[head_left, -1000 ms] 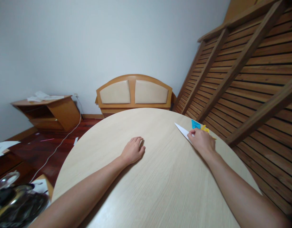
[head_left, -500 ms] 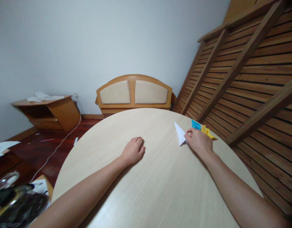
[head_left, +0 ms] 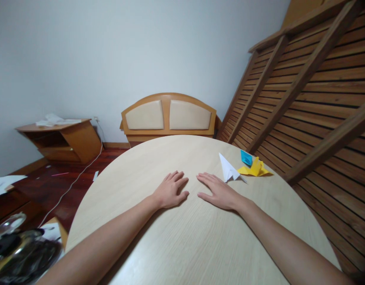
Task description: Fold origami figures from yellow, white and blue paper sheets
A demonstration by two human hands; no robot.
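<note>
both hands flat on the round table, paper planes off to the right

i see my left hand (head_left: pixel 170 192) lying palm down on the pale round table (head_left: pixel 182 245), fingers spread a little and holding nothing. my right hand (head_left: pixel 216 190) lies just beside it, also palm down, fingers extended and apart, empty. the two hands are near each other in the middle of the table but not touching; a narrow strip of bare wood shows between them.

the white paper plane (head_left: pixel 229 170) sits on the table just beyond and to the right of my right hand, nose pointing away from me, one wing raised. it is close to my fingertips but apart from them. further right, near the table's edge, a yellow folded paper (head_left: pixel 254 169) lies flat, and a blue folded paper (head_left: pixel 246 157) rests just behind it, touching or nearly touching; i cannot tell which.

beyond the table a wooden headboard with two padded panels (head_left: pixel 168 116) stands against the white wall. a slatted wooden frame (head_left: pixel 304 87) leans at the right. at the left a low wooden cabinet (head_left: pixel 62 138) holds some white papers, and a white cable (head_left: pixel 72 183) runs across the dark red floor.
</note>
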